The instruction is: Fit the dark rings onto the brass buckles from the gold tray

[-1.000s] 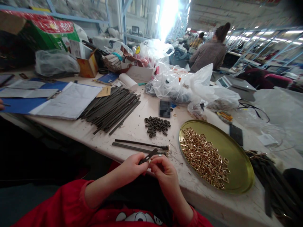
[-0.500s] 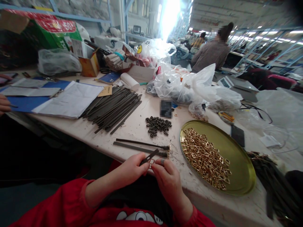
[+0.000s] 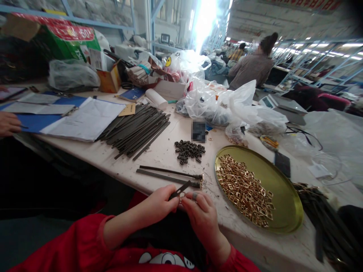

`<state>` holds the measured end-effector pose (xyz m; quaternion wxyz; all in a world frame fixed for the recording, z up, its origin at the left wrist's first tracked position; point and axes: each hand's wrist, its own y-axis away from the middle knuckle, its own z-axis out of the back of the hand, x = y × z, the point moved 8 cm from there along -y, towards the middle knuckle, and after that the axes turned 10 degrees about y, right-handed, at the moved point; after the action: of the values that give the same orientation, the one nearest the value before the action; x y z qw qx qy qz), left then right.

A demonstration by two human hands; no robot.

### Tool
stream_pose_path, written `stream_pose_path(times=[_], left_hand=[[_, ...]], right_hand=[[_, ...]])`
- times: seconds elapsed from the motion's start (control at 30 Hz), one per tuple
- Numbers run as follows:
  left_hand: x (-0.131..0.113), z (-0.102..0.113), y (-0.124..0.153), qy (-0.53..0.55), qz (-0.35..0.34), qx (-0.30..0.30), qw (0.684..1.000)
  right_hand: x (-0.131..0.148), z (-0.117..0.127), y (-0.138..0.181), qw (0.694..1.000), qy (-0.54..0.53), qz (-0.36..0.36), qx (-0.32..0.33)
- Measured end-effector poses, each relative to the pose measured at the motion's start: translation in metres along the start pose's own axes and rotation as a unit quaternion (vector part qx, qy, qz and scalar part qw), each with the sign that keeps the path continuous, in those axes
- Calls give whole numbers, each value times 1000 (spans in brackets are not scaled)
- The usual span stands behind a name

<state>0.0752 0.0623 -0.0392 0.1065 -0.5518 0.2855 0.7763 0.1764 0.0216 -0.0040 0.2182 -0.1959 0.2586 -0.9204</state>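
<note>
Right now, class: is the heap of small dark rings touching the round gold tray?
Apart. The head view shows bare pale table between the dark ring heap and the gold tray rim.

You sat at a pale table (image 3: 159, 155); beyond it stood blue racks (image 3: 312, 56), and glaring daylight (image 3: 205, 19) poured in behind them.

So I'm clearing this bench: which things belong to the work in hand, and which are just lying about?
In use: strap held by left hand and right hand; gold buckles in tray; dark loops; strap pile.
Lying about: papers; plastic bags; boxes.
</note>
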Motion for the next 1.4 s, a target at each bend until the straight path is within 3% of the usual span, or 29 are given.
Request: stream_pose_path(times=[0.17, 0.33, 0.4, 0.67, 0.87, 0.93, 1.1, 1.3, 1.4], left_hand=[[2, -2, 0, -25, -13, -9, 1000], [6, -3, 0, -25, -7, -8, 1000], [6, -5, 0, -17, -1, 7, 1000], [6, -8, -1, -24, -3, 20, 1000], [-2, -3, -1, -24, -5, 30, 999], [-11, 6, 1, -24, -13, 26, 999], [-23, 19, 10, -68, -14, 35, 997], [-23, 12, 9, -113, -53, 16, 992], [-21, 8, 5, -117, -59, 1, 991]], right_hand=[[-8, 0, -1, 998, -3, -62, -6], [5, 1, 3, 999, 7, 40, 7], [2, 2, 5, 999, 5, 45, 5], [-8, -4, 5, 999, -46, -25, 15], [-25, -12, 5, 970, -179, -162, 31], [-36, -13, 5, 935, -262, -239, 21], [-50, -28, 10, 778, -478, -408, 11], [-36, -49, 16, 634, -603, -484, -12], [-29, -56, 20, 581, -639, -503, -33]])
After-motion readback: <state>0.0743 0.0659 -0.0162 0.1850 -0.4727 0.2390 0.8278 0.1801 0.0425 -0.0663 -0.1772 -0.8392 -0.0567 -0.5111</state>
